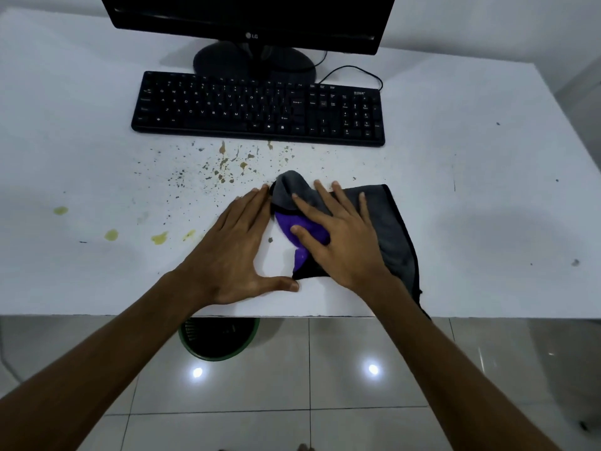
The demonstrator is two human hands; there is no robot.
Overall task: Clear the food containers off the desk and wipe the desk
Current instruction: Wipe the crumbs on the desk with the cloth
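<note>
A grey and purple cloth (387, 219) with black edging lies partly folded on the white desk (487, 196), near the front edge. My right hand (338, 236) presses flat on the cloth with its fingers spread. My left hand (237, 249) lies flat on the desk just left of the cloth, its fingertips and thumb touching the cloth's edge. Brown and yellow-green food stains and crumbs (224, 167) are scattered in front of the keyboard, with more yellow spots (159, 237) to the left. No food containers are on the desk.
A black keyboard (257, 109) sits behind the stains, and a black monitor (250, 21) on its stand is behind that. A green waste basket (218, 340) with a black liner stands on the tiled floor under the desk's front edge.
</note>
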